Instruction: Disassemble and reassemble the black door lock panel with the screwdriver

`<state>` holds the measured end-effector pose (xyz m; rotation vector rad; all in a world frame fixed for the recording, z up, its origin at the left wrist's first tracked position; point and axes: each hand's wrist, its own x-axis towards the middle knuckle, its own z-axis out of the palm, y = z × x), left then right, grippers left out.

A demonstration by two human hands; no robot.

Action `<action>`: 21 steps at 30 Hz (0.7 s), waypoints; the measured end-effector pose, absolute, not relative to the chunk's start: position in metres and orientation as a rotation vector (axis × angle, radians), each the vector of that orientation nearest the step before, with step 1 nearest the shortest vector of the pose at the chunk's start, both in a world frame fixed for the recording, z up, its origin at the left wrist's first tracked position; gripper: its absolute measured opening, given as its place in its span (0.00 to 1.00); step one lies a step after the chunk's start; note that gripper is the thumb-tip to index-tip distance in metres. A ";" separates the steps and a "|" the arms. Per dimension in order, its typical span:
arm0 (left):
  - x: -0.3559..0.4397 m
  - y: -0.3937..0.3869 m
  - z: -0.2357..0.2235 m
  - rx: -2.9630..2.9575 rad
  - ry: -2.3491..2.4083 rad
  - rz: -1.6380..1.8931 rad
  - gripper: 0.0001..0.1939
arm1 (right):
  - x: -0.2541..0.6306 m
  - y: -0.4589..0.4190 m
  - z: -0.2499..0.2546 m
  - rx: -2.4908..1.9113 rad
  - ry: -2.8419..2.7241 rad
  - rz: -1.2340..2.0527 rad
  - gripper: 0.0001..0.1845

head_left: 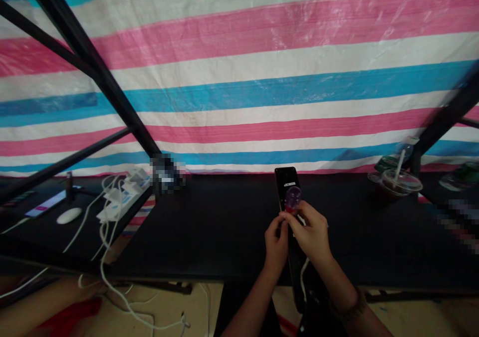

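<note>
Reaching in from the bottom of the view, a bare right hand (307,233) and a bare left hand (276,245) are held together over a black rectangular smartphone (286,181), which is laid on a black tabletop (194,227). A round translucent purple disc (293,199) is seated on the smartphone's upper face, and its lower rim is pinched by the right hand's fingertips (288,216), though the firmness of that hold cannot be told. The left hand's fingers (279,227) are curled at the smartphone's edge; whether it is grasped cannot be told. The disc is in place on the smartphone but has not been released. A thin white cable (304,277) is seen just below the hands. Well left of the smartphone, a white power strip (123,197) and a white computer mouse (69,216) are laid; well right of it, a clear plastic cup with a domed lid and straw (398,182) is stood. Beyond the smartphone, black metal bars (90,63) cross a pink, white and blue striped tarpaulin (239,78).
</note>
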<state>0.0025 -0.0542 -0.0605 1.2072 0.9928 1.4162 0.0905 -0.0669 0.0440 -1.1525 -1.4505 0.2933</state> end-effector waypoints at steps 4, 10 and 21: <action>0.003 -0.054 -0.062 1.208 0.997 1.423 0.18 | 0.095 -0.067 0.043 -1.140 -1.553 0.357 0.08; 0.003 -0.054 -0.061 1.209 0.975 1.409 0.19 | 0.086 -0.069 0.054 -1.135 -1.548 0.270 0.09; 0.003 -0.054 -0.061 1.206 0.980 1.420 0.16 | 0.090 -0.072 0.050 -1.166 -1.610 0.252 0.08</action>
